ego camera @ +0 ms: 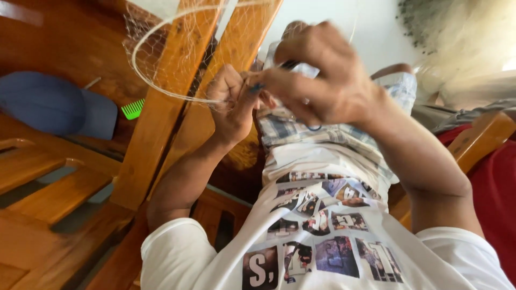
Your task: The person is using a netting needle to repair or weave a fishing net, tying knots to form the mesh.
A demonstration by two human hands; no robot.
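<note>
The fine mesh could snag or tear if the blurred right hand [317,72] jerks its thread. At 12 o'clock, both grips are closed: the left hand [231,102] pinches the hooped net [166,59], the right clasps a small dark tool [287,65].

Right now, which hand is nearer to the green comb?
Left. The left hand pinches the net hoop right of the green comb; the right hand is farther right.
</note>
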